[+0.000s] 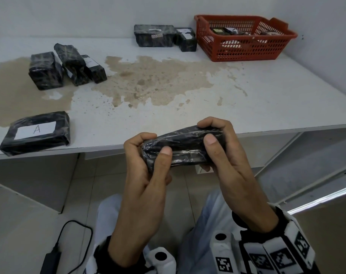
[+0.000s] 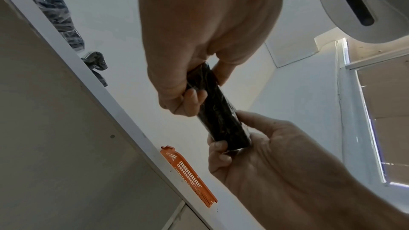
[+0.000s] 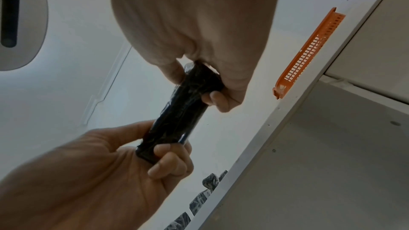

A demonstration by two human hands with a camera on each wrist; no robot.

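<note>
I hold a long black package wrapped in clear film (image 1: pixel 185 148) in front of the table's near edge, level and crosswise. My left hand (image 1: pixel 152 147) grips its left end, thumb on top and fingers curled behind. At the right end, my right hand (image 1: pixel 209 131) grips it the same way. The left wrist view has the package (image 2: pixel 221 114) between my left hand (image 2: pixel 194 93) above and my right hand (image 2: pixel 232 137) below. Seen from the right wrist, the package (image 3: pixel 177 116) runs from my right hand (image 3: pixel 203 83) down to my left hand (image 3: pixel 163 151).
The white table (image 1: pixel 257 99) has a brown stain (image 1: pixel 148 80). A wrapped package labelled A (image 1: pixel 36 132) lies near left. Three more (image 1: pixel 45 71) lie behind it, and two (image 1: pixel 154 35) at the back. A red basket (image 1: pixel 237 50) holding small items stands back right. A charger (image 1: pixel 51 260) lies on the floor.
</note>
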